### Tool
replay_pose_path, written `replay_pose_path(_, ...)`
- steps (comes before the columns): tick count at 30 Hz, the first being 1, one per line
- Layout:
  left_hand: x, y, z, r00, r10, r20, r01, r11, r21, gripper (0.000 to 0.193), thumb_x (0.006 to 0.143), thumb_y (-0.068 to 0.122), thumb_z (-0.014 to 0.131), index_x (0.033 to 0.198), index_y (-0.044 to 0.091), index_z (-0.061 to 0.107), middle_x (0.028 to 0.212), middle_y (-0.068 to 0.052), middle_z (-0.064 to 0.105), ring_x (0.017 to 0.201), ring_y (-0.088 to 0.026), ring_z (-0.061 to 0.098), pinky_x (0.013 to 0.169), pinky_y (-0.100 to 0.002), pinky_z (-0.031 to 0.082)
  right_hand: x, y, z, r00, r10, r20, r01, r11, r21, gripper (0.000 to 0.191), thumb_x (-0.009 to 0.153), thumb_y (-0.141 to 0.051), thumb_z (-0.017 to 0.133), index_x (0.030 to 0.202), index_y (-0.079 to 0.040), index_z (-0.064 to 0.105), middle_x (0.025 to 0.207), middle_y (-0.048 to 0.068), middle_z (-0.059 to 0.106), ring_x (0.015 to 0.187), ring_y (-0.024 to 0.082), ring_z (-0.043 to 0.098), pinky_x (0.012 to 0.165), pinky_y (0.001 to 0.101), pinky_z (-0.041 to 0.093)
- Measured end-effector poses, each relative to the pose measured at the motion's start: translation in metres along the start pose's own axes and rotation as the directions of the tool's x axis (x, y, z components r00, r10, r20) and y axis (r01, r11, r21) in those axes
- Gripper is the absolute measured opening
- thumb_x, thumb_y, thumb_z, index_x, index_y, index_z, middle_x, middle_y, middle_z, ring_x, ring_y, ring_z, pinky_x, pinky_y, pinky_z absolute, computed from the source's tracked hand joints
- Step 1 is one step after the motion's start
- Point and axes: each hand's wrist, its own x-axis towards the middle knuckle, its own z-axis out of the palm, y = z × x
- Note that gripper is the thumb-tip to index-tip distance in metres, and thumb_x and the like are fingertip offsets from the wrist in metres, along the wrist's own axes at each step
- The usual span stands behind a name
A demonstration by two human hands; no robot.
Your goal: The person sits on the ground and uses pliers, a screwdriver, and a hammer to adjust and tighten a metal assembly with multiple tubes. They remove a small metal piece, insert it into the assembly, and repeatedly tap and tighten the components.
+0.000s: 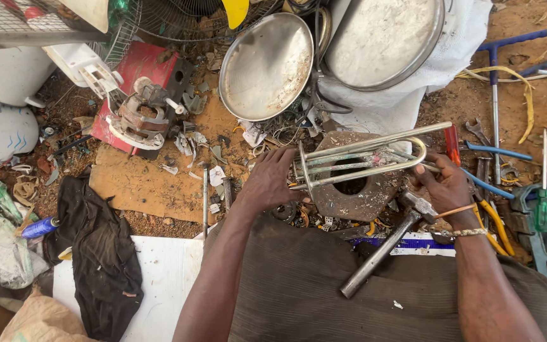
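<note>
The person holds a shiny bent metal tube frame (362,158) across a rusty round iron plate with a central hole (356,190). The left hand (270,180) has its fingers curled around the frame's near end; the right hand (444,183) pinches the looped end between thumb and fingers. A grey steel hammer (384,247) lies just below, against the lap.

Your left hand (272,183) covers the near end of the bent metal tube (365,158), so you cannot tell how its fingers grip there. Right of the tube, your right hand (446,187) hides its other end. The rusty plate (375,193) beneath the tube is partly hidden.
</note>
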Motion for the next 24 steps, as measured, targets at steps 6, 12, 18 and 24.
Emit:
replay_pose_path(6,-0.007,-0.001,-0.003,0.996,0.033,-0.079,-0.028,0.997,0.066,0.123,0.057,0.057,0.094,0.151,0.005,0.034,0.152,-0.021,0.044,0.144,-0.036,0.035,0.123,-0.056,0.016,0.002,0.003,-0.012,0.998,-0.069,0.006,0.065,0.97,0.234,0.041,0.095,-0.007,0.07,0.134,0.003,0.062,0.114,0.013,0.072,0.099,0.015,0.07,0.089,0.0265,0.058)
replay_pose_path(12,-0.03,-0.018,0.009,0.971,-0.171,-0.166,0.165,0.985,-0.048,0.102,0.06,0.039,0.094,0.142,0.004,0.045,0.138,-0.019,0.056,0.136,-0.034,0.047,0.122,-0.051,0.026,0.013,0.015,-0.014,0.995,0.008,0.096,-0.067,0.774,0.629,0.034,0.101,-0.009,0.069,0.132,0.004,0.066,0.112,0.017,0.073,0.093,0.025,0.072,0.081,0.0358,0.061)
replay_pose_path(18,-0.021,-0.035,0.024,0.976,-0.045,-0.212,0.036,0.998,-0.044,0.088,0.056,0.014,0.087,0.135,0.002,0.053,0.125,-0.018,0.063,0.125,-0.035,0.052,0.117,-0.049,0.034,0.006,0.011,-0.025,0.987,-0.125,0.1,0.034,0.774,0.633,0.033,0.099,-0.009,0.07,0.128,0.005,0.064,0.119,0.019,0.072,0.106,0.028,0.073,0.089,0.0381,0.062)
replay_pose_path(24,-0.022,-0.032,0.029,0.959,0.033,-0.28,-0.038,0.999,-0.013,0.084,0.058,0.014,0.078,0.138,0.001,0.054,0.121,-0.016,0.065,0.12,-0.033,0.055,0.116,-0.047,0.04,0.012,0.026,-0.021,0.995,-0.06,0.077,-0.008,0.733,0.68,0.019,0.109,-0.005,0.07,0.122,0.006,0.062,0.11,0.021,0.07,0.092,0.028,0.071,0.078,0.0382,0.06)
